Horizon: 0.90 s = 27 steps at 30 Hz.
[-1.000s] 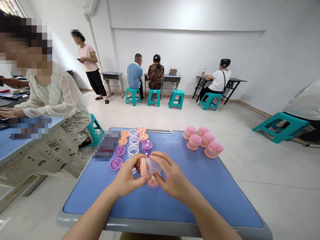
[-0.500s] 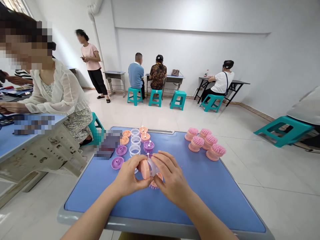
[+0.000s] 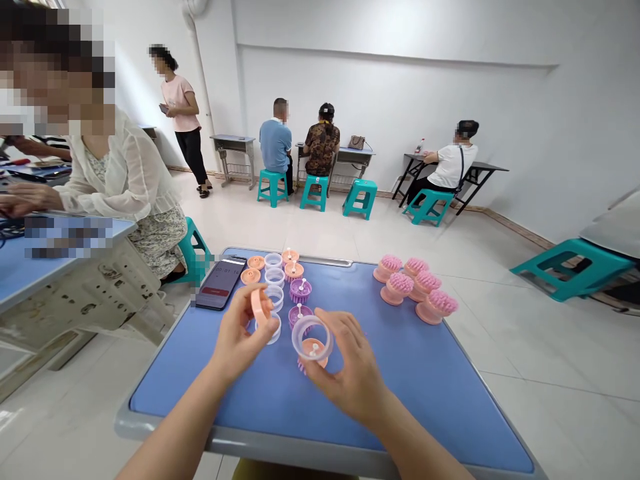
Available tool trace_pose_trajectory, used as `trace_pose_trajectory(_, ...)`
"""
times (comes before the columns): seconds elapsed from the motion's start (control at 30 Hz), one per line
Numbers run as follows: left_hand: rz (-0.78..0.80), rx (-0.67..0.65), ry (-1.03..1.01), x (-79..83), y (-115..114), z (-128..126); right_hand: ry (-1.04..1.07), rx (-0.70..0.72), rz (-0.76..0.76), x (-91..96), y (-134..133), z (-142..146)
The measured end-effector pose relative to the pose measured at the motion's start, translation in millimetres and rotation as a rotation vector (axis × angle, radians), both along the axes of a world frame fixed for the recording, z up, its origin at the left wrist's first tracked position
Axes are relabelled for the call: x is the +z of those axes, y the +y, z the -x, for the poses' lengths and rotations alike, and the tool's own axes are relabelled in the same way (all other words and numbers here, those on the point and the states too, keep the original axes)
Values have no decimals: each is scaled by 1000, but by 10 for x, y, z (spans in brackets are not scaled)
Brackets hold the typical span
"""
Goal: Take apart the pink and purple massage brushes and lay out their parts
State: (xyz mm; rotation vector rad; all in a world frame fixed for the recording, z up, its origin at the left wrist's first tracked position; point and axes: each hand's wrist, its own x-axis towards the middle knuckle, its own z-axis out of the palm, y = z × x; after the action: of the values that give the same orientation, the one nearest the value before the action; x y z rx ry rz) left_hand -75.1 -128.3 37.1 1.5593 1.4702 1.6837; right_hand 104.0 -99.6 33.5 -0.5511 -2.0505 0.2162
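My left hand (image 3: 240, 337) pinches an orange round cap (image 3: 260, 305) held on edge above the blue table (image 3: 420, 380). My right hand (image 3: 345, 370) grips a clear plastic ring (image 3: 312, 337), tilted so its opening faces me. Through and just under the ring lies a pink bristle piece with a white stem (image 3: 311, 355) on the table. The two hands are apart, roughly a hand's width between cap and ring.
Behind the hands stand rows of orange caps (image 3: 251, 275), clear rings (image 3: 274, 277) and purple bristle pieces (image 3: 301, 289). Several finished pink brushes (image 3: 414, 287) sit at the far right. A phone (image 3: 220, 283) lies at the left edge. A seated person (image 3: 115, 187) works at the neighbouring desk; others sit further back.
The cap and the ring were pressed together between both hands; now they are separated, the left hand drawn left with the cap, the right holding the ring alone.
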Motion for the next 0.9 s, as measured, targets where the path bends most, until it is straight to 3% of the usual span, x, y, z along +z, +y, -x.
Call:
trace_pose_trajectory(0.13, -14, 94, -222, 11, 81, 87, -102, 196, 13, -36, -137, 74)
trace_pose_trajectory(0.23, -8, 109, -307, 14, 123, 107, -228, 249, -31, -83, -219, 163)
trace_pose_trajectory(0.47, 19, 57, -363, 28, 109, 76, -311, 18, -211, -240, -247, 321)
trace_pose_trajectory(0.7, -6, 12, -387, -17, 130, 106, -452, -144, -219, -443, -279, 446)
trace_pose_trajectory(0.9, -9, 25, -352, 1, 118, 109, -393, -188, -199, -395, -267, 461)
